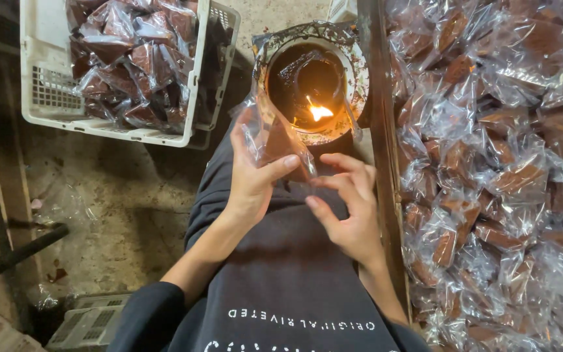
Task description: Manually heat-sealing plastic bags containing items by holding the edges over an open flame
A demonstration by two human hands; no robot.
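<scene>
Head view: my left hand (253, 177) pinches a clear packet (270, 138) with a brown piece inside, just below the flame (319, 112) in the dark pot (307, 81). Right hand (350, 207) fingers curled together at the packet's lower edge. White crate (40, 91) of packets sits left, loose pile (496, 176) right.

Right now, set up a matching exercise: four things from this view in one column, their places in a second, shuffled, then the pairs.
Things
1. white crate
2. small flame
3. heap of clear-wrapped brown pieces
4. clear bag

Places
A. in the dark round pot ahead of the knees
B. held by the left hand, the right hand beside it
C. upper left, on the floor
D. along the right side

Pairs: 1-C, 2-A, 3-D, 4-B
</scene>
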